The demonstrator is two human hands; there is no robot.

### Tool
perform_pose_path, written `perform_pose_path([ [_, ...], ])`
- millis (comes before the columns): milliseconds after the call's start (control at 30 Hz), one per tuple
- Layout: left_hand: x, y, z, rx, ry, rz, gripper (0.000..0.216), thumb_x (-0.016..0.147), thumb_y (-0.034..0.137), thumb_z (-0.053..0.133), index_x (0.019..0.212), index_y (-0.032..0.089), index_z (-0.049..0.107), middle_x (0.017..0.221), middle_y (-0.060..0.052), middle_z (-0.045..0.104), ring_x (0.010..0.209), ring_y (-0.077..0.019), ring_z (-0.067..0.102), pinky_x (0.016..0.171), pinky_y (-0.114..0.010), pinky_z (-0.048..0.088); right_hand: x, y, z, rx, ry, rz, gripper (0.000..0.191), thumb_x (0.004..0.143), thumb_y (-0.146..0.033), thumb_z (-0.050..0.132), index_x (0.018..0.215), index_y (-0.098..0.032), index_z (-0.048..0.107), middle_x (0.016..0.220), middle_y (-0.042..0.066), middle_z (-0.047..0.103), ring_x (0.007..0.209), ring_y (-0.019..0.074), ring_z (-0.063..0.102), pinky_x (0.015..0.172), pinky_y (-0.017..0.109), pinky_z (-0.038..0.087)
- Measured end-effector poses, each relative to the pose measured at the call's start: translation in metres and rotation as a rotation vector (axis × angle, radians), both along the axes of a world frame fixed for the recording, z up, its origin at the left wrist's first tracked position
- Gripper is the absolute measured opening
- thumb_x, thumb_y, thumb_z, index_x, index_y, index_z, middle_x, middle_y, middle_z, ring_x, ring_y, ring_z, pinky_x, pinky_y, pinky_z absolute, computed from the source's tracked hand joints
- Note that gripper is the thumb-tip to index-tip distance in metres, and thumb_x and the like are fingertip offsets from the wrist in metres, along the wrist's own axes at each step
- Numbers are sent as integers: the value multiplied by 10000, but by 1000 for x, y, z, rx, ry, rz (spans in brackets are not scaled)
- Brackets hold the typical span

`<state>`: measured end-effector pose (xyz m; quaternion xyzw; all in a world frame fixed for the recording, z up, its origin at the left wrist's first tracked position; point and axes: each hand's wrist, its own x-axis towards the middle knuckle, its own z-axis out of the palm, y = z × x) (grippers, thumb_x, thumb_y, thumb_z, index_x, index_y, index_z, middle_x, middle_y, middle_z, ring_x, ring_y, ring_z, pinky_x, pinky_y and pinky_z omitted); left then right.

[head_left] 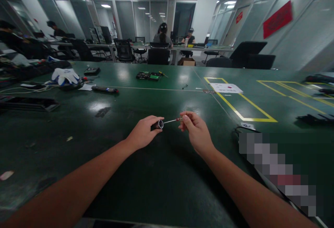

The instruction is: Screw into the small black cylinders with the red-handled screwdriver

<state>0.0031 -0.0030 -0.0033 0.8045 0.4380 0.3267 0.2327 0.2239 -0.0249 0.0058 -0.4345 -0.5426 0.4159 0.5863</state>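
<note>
My left hand (144, 131) is closed round a small dark cylinder (160, 124) whose round, light-rimmed end faces right. In my right hand (196, 128) is a small screwdriver (178, 119), gripped by its reddish, see-through handle between thumb and fingers. Its thin metal shaft points left, and the tip reaches the rim of the cylinder. Whether the tip touches the inside I cannot tell. Both hands are held above the green tabletop (146, 186), near the middle of the view.
White gloves (65, 76), a dark pen-shaped tool (105, 89) and an opened device with green boards (149, 76) lie farther back. Yellow tape (257, 119) and a paper sheet (226, 88) are at right. Several people sit at desks beyond. A blurred-out patch covers the lower right.
</note>
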Motion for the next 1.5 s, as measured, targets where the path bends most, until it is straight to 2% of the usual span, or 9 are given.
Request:
perform_pose_path([
  [167,1,-1,0,2,10,-10,420,871,123,711,1276,230,682,1179,-58,689,1045,-203,653,977,-373,529,1,-3,2,-9,-43,0,345,943,-540,593,891,-223,719,746,7,647,641,151,562,618,302,454],
  [433,3,-6,6,-14,40,-29,458,884,117,700,1331,203,651,1147,-56,687,1031,-197,639,984,-372,515,-3,4,-12,-19,63,-69,257,898,-475,680,934,-221,695,844,22,700,764,178,653,782,356,529],
  [533,1,-6,9,58,67,-64,480,901,116,679,1369,202,621,1209,-63,676,1097,-199,628,1036,-376,494,1,9,-13,-135,220,-58,269,862,-481,719,884,-215,684,784,18,683,707,172,633,737,351,537],
  [600,-1,-3,10,103,87,-82,486,915,119,657,1390,208,605,1258,-67,662,1141,-202,617,1057,-374,484,6,14,-14,-320,357,46,260,845,-458,731,823,-207,669,698,17,644,636,172,599,711,372,552],
  [700,-5,2,7,79,141,-80,471,916,117,646,1378,201,618,1256,-75,663,1123,-210,628,1037,-378,499,13,21,-18,-427,469,0,216,843,-385,729,752,-207,646,645,9,608,580,159,553,684,369,554],
  [1100,-3,-2,9,14,104,-50,468,893,138,697,1350,212,633,1185,-54,684,1050,-192,641,990,-358,505,0,16,-23,-175,258,-17,306,820,-503,752,882,-213,680,771,11,690,704,160,638,735,336,521],
  [1233,-2,-3,10,-4,56,-15,457,886,147,715,1334,210,645,1214,-51,682,1080,-193,638,1012,-357,500,1,12,-18,-92,165,-10,277,864,-493,716,915,-224,674,815,13,688,746,171,651,761,353,529],
  [1400,-2,-3,10,-14,46,11,446,882,126,709,1318,199,652,1218,-53,684,1080,-196,640,1007,-360,502,0,1,-6,-29,61,66,244,884,-457,707,1005,-247,677,741,-30,627,617,138,554,636,313,474],
  [1500,-2,-3,9,-23,57,5,436,892,139,703,1319,213,654,1224,-47,681,1094,-198,635,1009,-367,501,-1,-4,0,11,17,58,283,932,-510,630,935,-238,710,754,-15,624,627,137,527,656,315,469],
])
